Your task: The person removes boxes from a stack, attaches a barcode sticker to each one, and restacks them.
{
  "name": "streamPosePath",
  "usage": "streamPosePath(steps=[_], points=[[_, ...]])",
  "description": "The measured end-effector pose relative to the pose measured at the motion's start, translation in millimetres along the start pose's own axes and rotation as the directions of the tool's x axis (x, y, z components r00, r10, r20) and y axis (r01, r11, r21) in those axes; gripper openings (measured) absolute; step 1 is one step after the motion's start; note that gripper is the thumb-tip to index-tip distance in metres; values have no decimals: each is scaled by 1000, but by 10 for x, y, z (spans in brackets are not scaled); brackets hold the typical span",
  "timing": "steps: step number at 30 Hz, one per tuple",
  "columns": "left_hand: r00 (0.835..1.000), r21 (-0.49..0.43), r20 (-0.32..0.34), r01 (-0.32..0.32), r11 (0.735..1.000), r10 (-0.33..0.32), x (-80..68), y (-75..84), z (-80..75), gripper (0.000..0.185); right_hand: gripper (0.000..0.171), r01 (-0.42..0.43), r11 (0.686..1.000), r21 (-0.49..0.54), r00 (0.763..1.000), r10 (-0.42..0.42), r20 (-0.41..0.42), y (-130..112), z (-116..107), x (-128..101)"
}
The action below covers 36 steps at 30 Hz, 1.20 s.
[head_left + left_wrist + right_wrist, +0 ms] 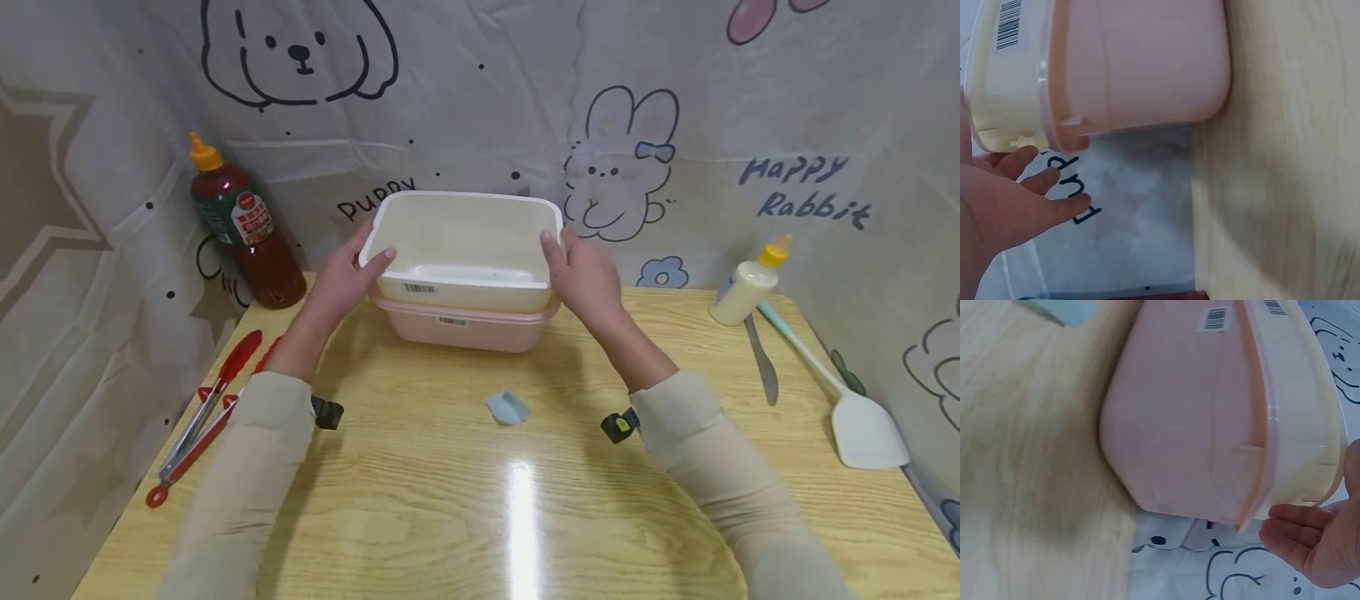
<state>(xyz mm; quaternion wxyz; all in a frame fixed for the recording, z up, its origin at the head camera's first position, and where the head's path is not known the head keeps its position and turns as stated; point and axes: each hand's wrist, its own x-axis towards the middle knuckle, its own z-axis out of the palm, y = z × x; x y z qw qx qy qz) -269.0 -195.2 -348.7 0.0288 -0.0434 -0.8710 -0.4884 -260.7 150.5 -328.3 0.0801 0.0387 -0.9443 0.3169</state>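
Lowest in the head frame I see bare wooden table [450,517], then a small blue scrap [507,407] at centre. Above it, my left hand [341,279] and right hand [585,279] clasp the end rims of the cream tub [461,250], thumbs over the edge, fingers under it. It sits nested in the pink tub [465,327], upper centre; I judge separation barely begun, though the wrist views are too skewed to confirm any lift.

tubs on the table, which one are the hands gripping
The cream tub, nested on top; both hands hold its rim. The pink tub sits underneath on the table.
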Motion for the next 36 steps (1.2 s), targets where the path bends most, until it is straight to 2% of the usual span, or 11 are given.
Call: streamPosePath(steps=[4, 12, 17, 25, 32, 36], points=[[1000, 2, 5, 26, 1000, -26, -28, -39, 57, 81, 79, -24, 1000, -16, 1000, 24, -2, 39, 71, -33], [997, 107, 4, 81, 991, -82, -77, -117, 183, 84, 80, -89, 996, -6, 996, 89, 31, 135, 186, -59], [996, 120, -13, 87, 989, -86, -98, -89, 238, 86, 72, -100, 994, 35, 995, 99, 24, 208, 239, -59], [997, 113, -18, 83, 990, -81, -69, -83, 287, 86, 72, -99, 991, 87, 995, 96, 34, 262, 243, -30], [995, 148, 18, 95, 984, -99, -72, -47, 238, 88, 70, -72, 991, 112, 991, 58, 122, 337, 139, -12], [995, 203, 26, 91, 975, -98, -98, -75, 105, 92, 70, -19, 995, 101, 996, 10, 89, 476, 6, 14]])
